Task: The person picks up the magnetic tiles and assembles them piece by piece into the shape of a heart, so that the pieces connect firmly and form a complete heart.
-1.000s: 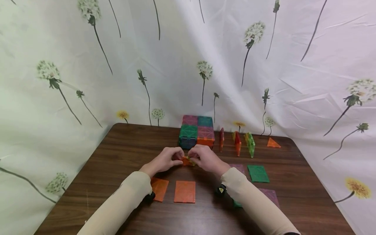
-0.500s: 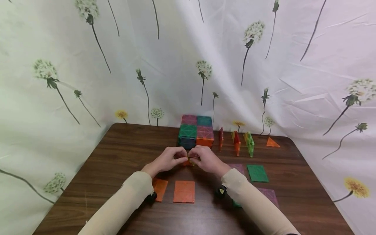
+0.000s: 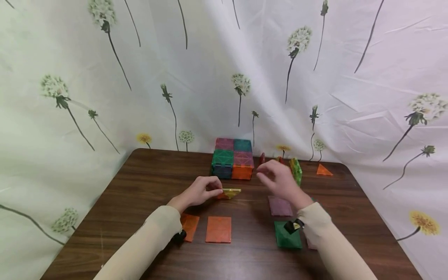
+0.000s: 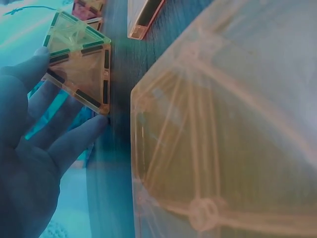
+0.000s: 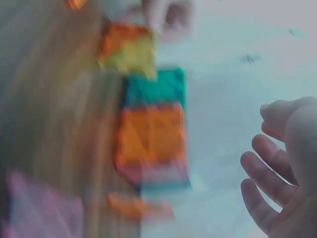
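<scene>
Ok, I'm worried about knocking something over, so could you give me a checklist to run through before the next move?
1. Left hand on the orange-and-yellow tile pair: ok, it pinches the left end.
2. Its two pieces joined: ok, their edges meet in the left wrist view.
3. Right hand free: ok, it holds nothing.
4. Tile block apart from the pair: ok, the head view shows a gap.
5. Standing tiles fully in view: not ok, the right hand partly hides them.
6. Right hand not touching them: cannot tell.
</scene>
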Action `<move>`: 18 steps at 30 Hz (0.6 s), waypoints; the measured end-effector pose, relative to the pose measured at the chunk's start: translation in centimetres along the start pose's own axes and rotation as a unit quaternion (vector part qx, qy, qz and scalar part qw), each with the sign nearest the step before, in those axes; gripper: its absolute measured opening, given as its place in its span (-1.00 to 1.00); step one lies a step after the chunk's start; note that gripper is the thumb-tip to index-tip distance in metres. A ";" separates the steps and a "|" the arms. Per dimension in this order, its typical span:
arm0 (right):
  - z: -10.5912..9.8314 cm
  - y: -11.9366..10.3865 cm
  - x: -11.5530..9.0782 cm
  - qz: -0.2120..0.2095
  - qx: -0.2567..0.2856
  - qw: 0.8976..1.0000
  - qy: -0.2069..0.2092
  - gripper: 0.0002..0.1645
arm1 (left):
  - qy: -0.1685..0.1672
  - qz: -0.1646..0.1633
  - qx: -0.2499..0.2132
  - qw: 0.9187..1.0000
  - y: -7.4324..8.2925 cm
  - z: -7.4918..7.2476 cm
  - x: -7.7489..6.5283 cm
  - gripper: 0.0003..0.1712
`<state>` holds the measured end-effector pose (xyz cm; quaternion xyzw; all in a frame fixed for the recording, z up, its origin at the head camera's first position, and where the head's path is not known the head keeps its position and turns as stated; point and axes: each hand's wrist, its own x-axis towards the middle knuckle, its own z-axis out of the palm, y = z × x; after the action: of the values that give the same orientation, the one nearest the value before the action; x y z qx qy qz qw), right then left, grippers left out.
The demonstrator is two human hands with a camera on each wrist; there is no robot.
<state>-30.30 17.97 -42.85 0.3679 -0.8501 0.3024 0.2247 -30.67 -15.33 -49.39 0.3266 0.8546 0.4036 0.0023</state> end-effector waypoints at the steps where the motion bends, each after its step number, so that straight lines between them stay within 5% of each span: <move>1: -0.9 0.6 -0.2 0.009 -0.008 1.000 0.015 -0.88 | 0.001 0.002 0.000 1.000 0.0 0.0 0.0 -0.91; 9: -6.5 6.9 -2.5 0.139 -0.073 0.984 0.088 -0.87 | 0.010 -0.014 0.003 1.000 -0.1 -0.1 0.0 -0.90; 18: -9.0 13.5 -6.4 0.281 -0.110 0.951 0.071 -0.74 | 0.012 -0.023 -0.011 1.000 0.1 0.3 0.0 -0.88</move>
<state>-35.12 34.59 -45.02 0.0651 -0.9290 0.2832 0.2290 -30.53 -15.14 -49.54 0.3015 0.8577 0.4165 0.0049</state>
